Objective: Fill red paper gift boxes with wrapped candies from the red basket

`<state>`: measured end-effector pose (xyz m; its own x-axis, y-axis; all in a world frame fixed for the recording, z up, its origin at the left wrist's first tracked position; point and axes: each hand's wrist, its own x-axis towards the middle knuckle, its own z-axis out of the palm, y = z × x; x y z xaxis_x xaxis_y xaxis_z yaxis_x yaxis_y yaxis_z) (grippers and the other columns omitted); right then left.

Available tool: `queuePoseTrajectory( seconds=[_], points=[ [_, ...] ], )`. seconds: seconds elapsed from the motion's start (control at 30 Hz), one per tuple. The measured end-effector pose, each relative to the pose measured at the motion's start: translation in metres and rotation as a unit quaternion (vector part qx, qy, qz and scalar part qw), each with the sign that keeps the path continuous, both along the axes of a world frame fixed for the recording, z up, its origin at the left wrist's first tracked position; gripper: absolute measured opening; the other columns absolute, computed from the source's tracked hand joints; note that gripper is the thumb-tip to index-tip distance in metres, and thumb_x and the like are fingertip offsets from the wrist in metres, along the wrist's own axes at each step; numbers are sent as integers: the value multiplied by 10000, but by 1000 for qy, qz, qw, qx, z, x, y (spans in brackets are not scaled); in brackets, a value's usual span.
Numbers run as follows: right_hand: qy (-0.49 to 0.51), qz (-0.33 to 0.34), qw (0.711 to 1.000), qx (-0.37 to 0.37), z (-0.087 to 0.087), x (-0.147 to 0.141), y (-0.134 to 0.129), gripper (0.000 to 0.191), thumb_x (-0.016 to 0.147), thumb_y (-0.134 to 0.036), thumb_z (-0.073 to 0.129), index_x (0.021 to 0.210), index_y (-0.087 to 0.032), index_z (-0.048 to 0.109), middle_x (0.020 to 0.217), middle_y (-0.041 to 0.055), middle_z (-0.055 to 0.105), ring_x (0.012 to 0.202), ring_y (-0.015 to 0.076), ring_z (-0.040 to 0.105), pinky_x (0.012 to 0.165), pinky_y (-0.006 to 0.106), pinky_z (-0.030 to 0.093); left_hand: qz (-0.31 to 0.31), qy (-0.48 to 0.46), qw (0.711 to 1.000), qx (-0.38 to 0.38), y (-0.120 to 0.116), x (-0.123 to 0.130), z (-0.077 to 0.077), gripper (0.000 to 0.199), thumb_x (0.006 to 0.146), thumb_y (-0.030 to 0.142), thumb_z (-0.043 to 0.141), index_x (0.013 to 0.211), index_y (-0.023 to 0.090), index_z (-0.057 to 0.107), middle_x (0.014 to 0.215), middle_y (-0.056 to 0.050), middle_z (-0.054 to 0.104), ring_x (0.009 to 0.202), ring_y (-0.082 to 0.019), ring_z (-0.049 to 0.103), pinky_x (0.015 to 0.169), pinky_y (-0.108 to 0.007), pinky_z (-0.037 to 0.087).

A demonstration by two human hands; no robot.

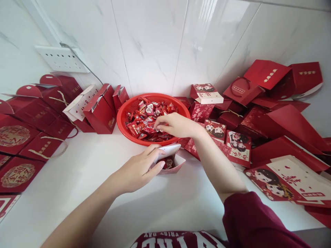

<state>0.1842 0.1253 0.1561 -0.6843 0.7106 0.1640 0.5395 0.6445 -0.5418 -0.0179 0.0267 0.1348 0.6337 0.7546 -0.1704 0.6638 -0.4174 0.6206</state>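
Candies (149, 109), glossy-wrapped, in perforated basket (120, 119)

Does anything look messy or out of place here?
Mainly the heap of red boxes on the right: tilted and overlapping, unlike the neater boxes on the left. Nothing looks spilled.

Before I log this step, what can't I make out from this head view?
All in the head view:
Right hand: whether it grips anything; its curled fingers hide that.
Open box: how full it is; its walls and the left hand block part of the inside.
Red basket: its floor, hidden under wrapped sweets.
Wrapped sweets: most lettering, too small.
Stacked boxes at far left: cut off by the left picture edge.
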Motion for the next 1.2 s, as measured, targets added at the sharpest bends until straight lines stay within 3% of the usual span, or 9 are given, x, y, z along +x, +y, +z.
queuePoseTrajectory(
  seconds=[0.17, 0.27, 0.4, 0.53, 0.63, 0.73, 0.83, 1.0, 1.2],
  points=[
    [-25, 22, 995, -92, -28, -49, 69, 261, 850, 18, 535, 929, -137, 730, 1090, 75, 738, 1050, 194, 648, 1015, 336, 433, -1, 2, 1000, -1, -1, 1, 0, 319, 1023, 393, 341, 1298, 314, 482, 1253, -19, 543, 987, -217, 608, 837, -342, 472],
    [-29, 44, 987, -150, -43, -67, 91, 293, 805, 82, 552, 892, -144, 717, 1033, 50, 757, 948, 158, 694, 918, 266, 514, 1, 0, 1000, 0, -1, 1, 0, 329, 1020, 395, 343, 1297, 295, 489, 1252, -29, 544, 991, -223, 607, 828, -345, 475],
    [5, -7, 983, -185, -56, -75, 97, 308, 927, -13, 459, 1184, -129, 583, 1117, 121, 726, 776, 136, 722, 671, 242, 587, 3, -6, 1000, 2, -1, 0, -1, 314, 1018, 391, 347, 1265, 292, 514, 1226, -27, 557, 937, -216, 622, 800, -347, 475],
    [20, -36, 982, -185, -60, -77, 94, 569, 951, -115, 517, 1478, -157, 306, 995, 87, 745, 722, 144, 716, 693, 277, 595, 4, -3, 1000, -1, -1, 0, -1, 319, 1016, 400, 346, 1256, 287, 524, 1199, -35, 570, 910, -220, 619, 789, -355, 476],
    [12, -43, 986, -162, -64, -81, 93, 687, 833, -71, 663, 1458, -159, 393, 971, 71, 748, 799, 186, 718, 841, 328, 568, 1, -5, 1000, 0, 0, 0, -1, 318, 1018, 398, 344, 1265, 284, 508, 1213, -39, 565, 929, -221, 614, 808, -364, 473],
    [23, -68, 989, -128, -70, -84, 95, 569, 786, -23, 683, 1325, -127, 531, 1060, 117, 731, 926, 225, 706, 944, 362, 517, 0, -6, 1000, -3, -1, 1, -2, 303, 1017, 385, 354, 1269, 287, 492, 1237, -34, 549, 940, -216, 615, 810, -358, 470],
    [39, -83, 988, -128, -72, -82, 97, 316, 885, -77, 594, 1200, -108, 588, 847, 92, 740, 736, 202, 709, 769, 340, 571, -4, -1, 1000, -1, -1, 1, -1, 308, 1022, 392, 345, 1282, 297, 479, 1269, -23, 532, 976, -219, 614, 814, -353, 468],
    [111, -66, 980, -153, -50, -54, 68, 258, 986, -252, 505, 1185, -119, 601, 622, 3, 672, 469, 121, 602, 478, 220, 502, 2, -4, 1000, 3, -3, 1, -1, 294, 1017, 378, 356, 1260, 294, 499, 1232, -18, 547, 966, -216, 621, 812, -346, 470],
    [285, 5, 946, -154, -15, 0, -36, 347, 933, -394, 610, 1233, -223, 650, 570, -63, 566, 495, 83, 534, 476, 178, 433, -4, -15, 1000, 20, -2, 1, -3, 324, 1010, 326, 357, 1310, 300, 478, 1306, -27, 535, 1064, -234, 610, 892, -361, 469]
  ],
)
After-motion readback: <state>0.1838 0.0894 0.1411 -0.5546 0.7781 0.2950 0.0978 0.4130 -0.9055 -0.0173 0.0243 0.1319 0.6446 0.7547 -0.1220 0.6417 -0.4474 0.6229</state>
